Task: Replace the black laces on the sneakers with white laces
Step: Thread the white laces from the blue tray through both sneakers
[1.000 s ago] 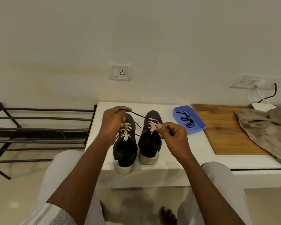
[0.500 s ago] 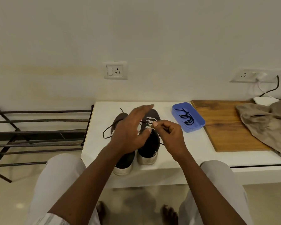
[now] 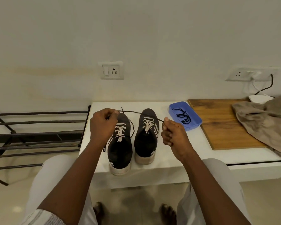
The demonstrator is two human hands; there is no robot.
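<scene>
White counter (image 3: 169, 153) against a pale wall (image 3: 136, 38) bearing two socket plates (image 3: 111, 70) (image 3: 243, 73). A wooden board (image 3: 221, 127) and one brown cloth (image 3: 263, 117) lie at its right end. One dark metal rack (image 3: 36, 132) stands on the floor at left.

Two black sneakers (image 3: 119, 153) (image 3: 145, 143) sit side by side on the counter, both threaded with white laces (image 3: 119, 131) (image 3: 147, 125).

There are two black laces. One is the coiled lace (image 3: 183, 116) in the single blue tray (image 3: 195, 125). The other is the stretched lace (image 3: 136, 112), taut above the sneakers and pinched by the curled left grip (image 3: 102, 125) and the curled right grip (image 3: 172, 132).
</scene>
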